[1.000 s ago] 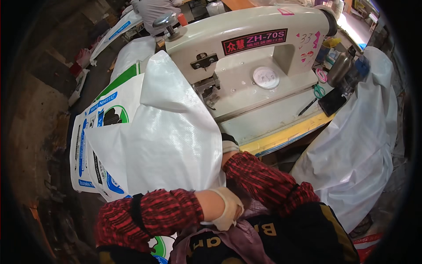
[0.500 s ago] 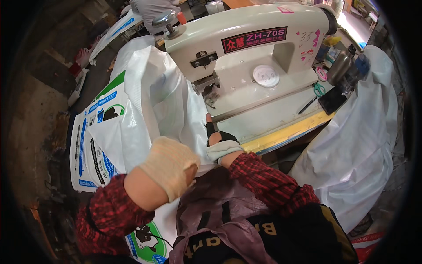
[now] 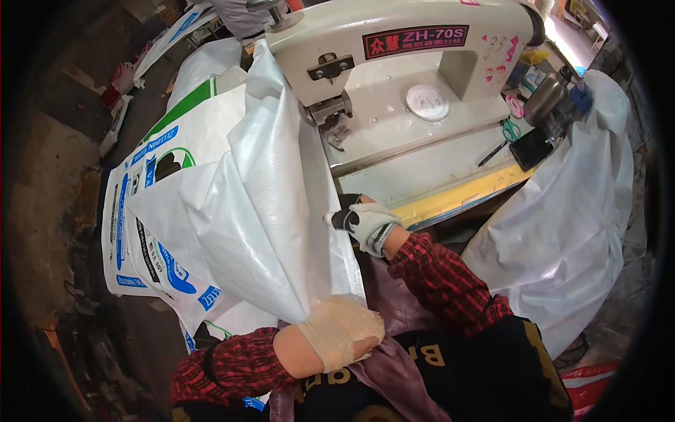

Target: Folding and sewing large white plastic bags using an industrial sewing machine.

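A large white woven plastic sack [image 3: 246, 211] with green, blue and black print lies left of a cream sewing machine [image 3: 394, 133]. One long edge runs from beside the machine's needle area toward my body. My left hand [image 3: 343, 330], in a beige wrap or glove, is closed at the sack's near end; its fingers are mostly hidden. Farther up the same edge, my right hand [image 3: 369, 224], in a white glove with dark finger parts, pinches the sack with the thumb on top. The right hand is just off the machine table's front left corner.
On the machine bed rests a round white disc [image 3: 427, 103]. Teal-handled scissors [image 3: 510, 129], a black phone [image 3: 531, 149], a pen [image 3: 492, 155] and a dark bottle [image 3: 547, 98] are at the right. Another white sack [image 3: 562, 232] hangs there. Someone in grey [image 3: 242, 15] is at the back.
My left hand has moved right and toward my body, stretching the sack's edge out. The right hand has drawn back from the machine, and its extended finger has folded in onto the sack.
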The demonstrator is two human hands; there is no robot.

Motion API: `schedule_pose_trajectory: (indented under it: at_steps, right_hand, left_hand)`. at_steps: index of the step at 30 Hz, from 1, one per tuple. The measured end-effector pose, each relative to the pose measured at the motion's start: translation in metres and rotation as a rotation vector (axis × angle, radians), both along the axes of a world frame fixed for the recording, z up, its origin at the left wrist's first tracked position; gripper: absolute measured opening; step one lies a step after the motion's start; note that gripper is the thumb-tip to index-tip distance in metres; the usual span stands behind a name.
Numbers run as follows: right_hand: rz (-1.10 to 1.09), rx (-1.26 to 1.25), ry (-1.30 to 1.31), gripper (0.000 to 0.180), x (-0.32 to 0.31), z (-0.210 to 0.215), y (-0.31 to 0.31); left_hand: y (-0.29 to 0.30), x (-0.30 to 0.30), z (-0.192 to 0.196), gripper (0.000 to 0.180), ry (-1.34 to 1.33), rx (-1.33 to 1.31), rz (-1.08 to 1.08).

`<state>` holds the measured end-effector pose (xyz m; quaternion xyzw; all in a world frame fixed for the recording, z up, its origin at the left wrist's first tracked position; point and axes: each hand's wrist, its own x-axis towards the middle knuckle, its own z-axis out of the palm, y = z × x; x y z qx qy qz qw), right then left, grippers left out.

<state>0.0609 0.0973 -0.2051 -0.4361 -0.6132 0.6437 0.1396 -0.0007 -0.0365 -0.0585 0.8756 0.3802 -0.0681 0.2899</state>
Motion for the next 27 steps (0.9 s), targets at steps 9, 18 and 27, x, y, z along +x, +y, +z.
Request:
schedule_pose_trajectory:
  at_steps: [9, 18, 27]
  right_hand:
    - [0.108, 0.324, -0.354, 0.054, -0.001, 0.012, 0.01]
    - [-0.139, 0.102, 0.119, 0.023, -0.016, -0.057, 0.046]
    - [-0.233, -0.388, 0.152, 0.018, -0.015, 0.015, 0.019]
  left_hand:
    - [0.056, 0.003, -0.002, 0.013, 0.25, -0.101, 0.03]
    - [0.168, -0.068, -0.052, 0.015, 0.465, 0.303, 0.288]
    - [0.136, -0.199, 0.004, 0.009, 0.332, 0.698, 0.546]
